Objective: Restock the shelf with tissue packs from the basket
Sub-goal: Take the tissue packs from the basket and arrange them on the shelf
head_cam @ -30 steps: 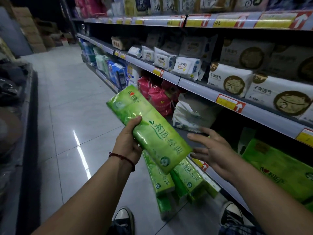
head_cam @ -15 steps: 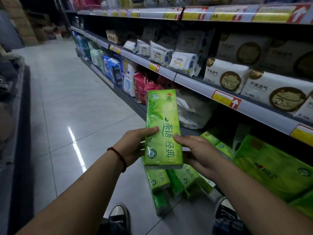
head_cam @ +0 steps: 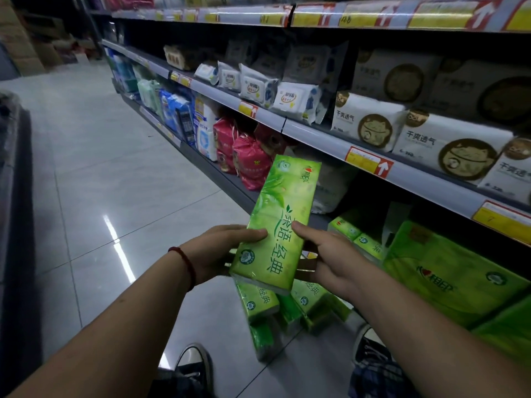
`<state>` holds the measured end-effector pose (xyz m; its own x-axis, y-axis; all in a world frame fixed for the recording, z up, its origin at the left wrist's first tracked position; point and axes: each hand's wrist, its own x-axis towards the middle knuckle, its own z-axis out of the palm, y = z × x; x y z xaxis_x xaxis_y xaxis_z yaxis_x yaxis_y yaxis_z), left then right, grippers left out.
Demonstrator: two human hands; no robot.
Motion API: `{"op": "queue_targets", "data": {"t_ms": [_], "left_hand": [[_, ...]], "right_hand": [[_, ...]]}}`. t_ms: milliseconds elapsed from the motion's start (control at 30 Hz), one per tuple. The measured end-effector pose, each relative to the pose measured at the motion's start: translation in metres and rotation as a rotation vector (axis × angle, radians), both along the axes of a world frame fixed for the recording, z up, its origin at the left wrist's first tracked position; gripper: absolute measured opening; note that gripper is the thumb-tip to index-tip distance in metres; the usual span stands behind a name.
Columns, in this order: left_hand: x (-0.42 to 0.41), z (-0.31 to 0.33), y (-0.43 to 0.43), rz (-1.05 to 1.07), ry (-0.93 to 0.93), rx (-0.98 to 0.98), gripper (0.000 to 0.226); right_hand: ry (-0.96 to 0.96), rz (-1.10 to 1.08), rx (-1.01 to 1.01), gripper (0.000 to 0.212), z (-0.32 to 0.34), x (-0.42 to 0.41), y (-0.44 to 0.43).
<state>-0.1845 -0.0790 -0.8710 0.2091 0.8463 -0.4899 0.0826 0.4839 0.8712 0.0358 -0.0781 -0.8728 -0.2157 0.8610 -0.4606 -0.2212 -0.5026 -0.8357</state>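
A long green tissue pack [head_cam: 278, 222] is held at an upward slant in front of the bottom shelf [head_cam: 230, 182]. My left hand [head_cam: 218, 251] grips its lower left side, thumb on the front. Its right side is gripped by my right hand [head_cam: 330, 257]. Several more green tissue packs [head_cam: 258, 305] stand below my hands on the floor; no basket can be made out around them. Small green packs [head_cam: 365, 239] and large green packs [head_cam: 448, 274] lie on the bottom shelf to the right.
Red bags [head_cam: 247, 159], blue and white packs [head_cam: 184, 116] fill the bottom shelf further left. White packs [head_cam: 367, 122] sit on the middle shelf above, with price tags [head_cam: 367, 162] on its edge. Tiled aisle floor [head_cam: 115, 182] stretches left. My shoes [head_cam: 195, 366] are at the bottom.
The pack swung from lying slanted in my left hand alone to pointing up and towards the shelf. My right hand closed on its right side.
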Motion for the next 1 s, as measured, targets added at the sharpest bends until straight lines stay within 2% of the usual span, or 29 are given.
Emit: {"op": "queue_targets", "data": {"t_ms": [67, 133, 333, 567, 733, 867, 1000], "left_hand": [[0.0, 0.0, -0.003, -0.046, 0.048, -0.055, 0.049], [0.002, -0.002, -0.004, -0.047, 0.029, -0.081, 0.042], [0.015, -0.012, 0.003, -0.03, 0.002, -0.096, 0.045], [0.031, -0.022, 0.014, -0.023, 0.001, -0.072, 0.039], [0.046, -0.036, 0.017, -0.015, 0.008, -0.094, 0.039], [0.061, -0.045, 0.034, -0.08, 0.016, -0.16, 0.034], [0.078, -0.054, 0.072, -0.188, 0.139, -0.161, 0.04]], "right_hand": [[0.008, -0.022, -0.059, 0.032, -0.006, 0.005, 0.001], [0.011, -0.053, -0.105, 0.033, -0.012, 0.01, 0.003], [0.01, -0.097, -0.139, 0.043, -0.026, 0.021, 0.007], [-0.013, -0.152, -0.126, 0.038, -0.031, 0.031, 0.014], [-0.094, -0.103, -0.132, 0.036, -0.035, 0.039, 0.016], [-0.162, -0.078, -0.165, 0.035, -0.047, 0.056, 0.027], [-0.232, -0.046, -0.203, 0.031, -0.06, 0.077, 0.058]]}}
